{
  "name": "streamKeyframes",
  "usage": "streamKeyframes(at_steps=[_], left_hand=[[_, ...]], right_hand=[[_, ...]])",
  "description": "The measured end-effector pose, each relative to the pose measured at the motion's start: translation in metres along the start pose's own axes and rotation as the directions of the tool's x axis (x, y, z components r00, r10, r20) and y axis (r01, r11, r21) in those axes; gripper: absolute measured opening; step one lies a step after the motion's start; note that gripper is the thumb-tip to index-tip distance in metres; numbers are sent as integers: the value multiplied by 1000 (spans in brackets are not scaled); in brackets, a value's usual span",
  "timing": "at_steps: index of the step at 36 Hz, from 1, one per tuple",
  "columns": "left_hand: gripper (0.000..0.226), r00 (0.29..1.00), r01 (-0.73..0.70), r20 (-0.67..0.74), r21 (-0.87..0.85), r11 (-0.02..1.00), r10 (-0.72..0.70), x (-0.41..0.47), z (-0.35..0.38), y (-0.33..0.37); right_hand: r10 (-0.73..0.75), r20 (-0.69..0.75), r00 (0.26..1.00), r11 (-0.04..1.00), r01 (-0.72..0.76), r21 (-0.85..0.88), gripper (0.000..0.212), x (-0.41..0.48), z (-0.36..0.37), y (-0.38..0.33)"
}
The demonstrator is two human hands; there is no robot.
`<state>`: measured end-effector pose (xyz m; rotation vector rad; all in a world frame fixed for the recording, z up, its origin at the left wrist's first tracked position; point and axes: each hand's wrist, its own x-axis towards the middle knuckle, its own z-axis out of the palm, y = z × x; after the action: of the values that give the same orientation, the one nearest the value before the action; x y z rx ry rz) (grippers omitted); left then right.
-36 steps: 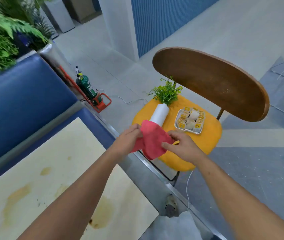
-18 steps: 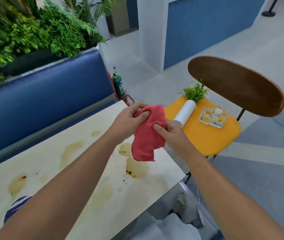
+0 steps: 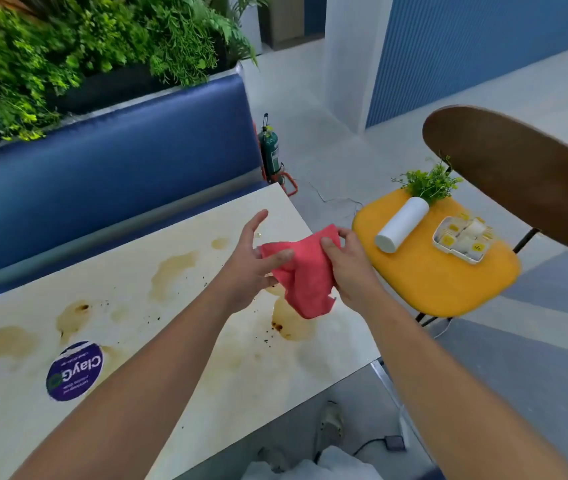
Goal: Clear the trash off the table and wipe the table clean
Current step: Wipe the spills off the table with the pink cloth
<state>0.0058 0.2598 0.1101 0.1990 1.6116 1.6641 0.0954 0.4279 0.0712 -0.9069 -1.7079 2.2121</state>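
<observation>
so both hands are up over the pale, smooth laminate table [image 3: 178, 344], holding a soft, crumpled red cloth [image 3: 305, 275] between them near its right end. left hand [image 3: 253, 265] has fingers spread loosely, thumb resting on the cloth's edge; right hand [image 3: 348, 268] pinches the upper corner, the rest hangs limp. tabletop's blotched with tan dried stains [image 3: 171, 271] and dark specks, plus a round purple sticker [image 3: 74, 370], print too small to read. off to the right, a yellow cushioned chair [image 3: 438, 282] holds a white cylinder vase [image 3: 402, 224] lying down and a small white tray [image 3: 460, 240], contents blurry.
</observation>
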Motion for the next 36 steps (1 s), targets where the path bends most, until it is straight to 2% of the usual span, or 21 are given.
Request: streamKeyframes(at_steps=[2, 3, 4, 6, 8, 10, 13, 15, 16, 17, 20, 22, 24, 26, 28, 30, 33, 36], left_hand=[[83, 998, -32, -45, 236, 971, 44, 0, 1, -3], [75, 994, -53, -68, 395, 917, 87, 2, 1, -4], [65, 989, -70, -71, 533, 843, 127, 4, 2, -4], [46, 983, -91, -45, 717, 691, 177, 10, 3, -5], [27, 980, -98, -25, 800, 592, 196, 15, 5, -6], [16, 975, -123, -1, 830, 545, 222, 19, 7, -7], [18, 974, -178, 81, 850, 495, 212, 24, 11, -12], [24, 977, -201, 137, 853, 482, 165, 27, 13, -18], [26, 978, -198, 142, 856, 478, 153, 29, 14, -21], [28, 980, -189, 133, 858, 478, 150, 31, 14, -24], [35, 985, -111, 23, 842, 528, 172, 34, 11, -30], [41, 982, -30, -91, 789, 614, 165, 33, 2, -34], [44, 977, 49, -176, 743, 668, 124, 30, -9, -40], [46, 971, 113, -225, 720, 685, 77, 26, -21, -49], [47, 964, 160, -261, 734, 660, 57, 21, -33, -63], [46, 953, 208, -300, 754, 624, 46, 15, -42, -79], [44, 922, 297, -386, 770, 565, 41, 7, -52, -100], [46, 899, 374, -439, 787, 491, 19, -2, -58, -118]], right_hand=[[54, 117, 992, 996, -62, 69, 56, 3, -3, -4], [57, 186, 981, 996, -68, 54, 71, 2, -5, -8], [39, 253, 967, 999, -36, -19, 82, 0, -8, -11], [-4, 363, 932, 956, 110, -272, 93, -4, -13, -18], [13, 415, 910, 799, 240, -552, 89, -4, -17, -23], [32, 438, 898, 576, 341, -743, 75, -1, -21, -22], [2, 450, 893, 327, 425, -844, 38, 8, -25, -9], [-88, 468, 879, 235, 475, -848, 32, 11, -27, -2], [-106, 478, 872, 239, 489, -839, 32, 12, -28, 0], [-98, 463, 881, 292, 470, -833, 31, 14, -29, 1], [-63, 308, 949, 528, 294, -797, 25, 20, -33, 5], [-65, 203, 977, 578, 203, -791, 23, 23, -39, 14], [-56, 79, 995, 677, 96, -730, 22, 27, -48, 25], [-72, -59, 996, 762, 17, -648, 13, 28, -54, 32], [-129, -143, 981, 788, 14, -616, 11, 28, -59, 35], [-191, -131, 973, 771, 66, -633, 18, 27, -61, 42], [-288, 9, 958, 583, 183, -792, 37, 32, -63, 67], [-188, 164, 968, 405, 229, -885, 39, 34, -63, 108]])
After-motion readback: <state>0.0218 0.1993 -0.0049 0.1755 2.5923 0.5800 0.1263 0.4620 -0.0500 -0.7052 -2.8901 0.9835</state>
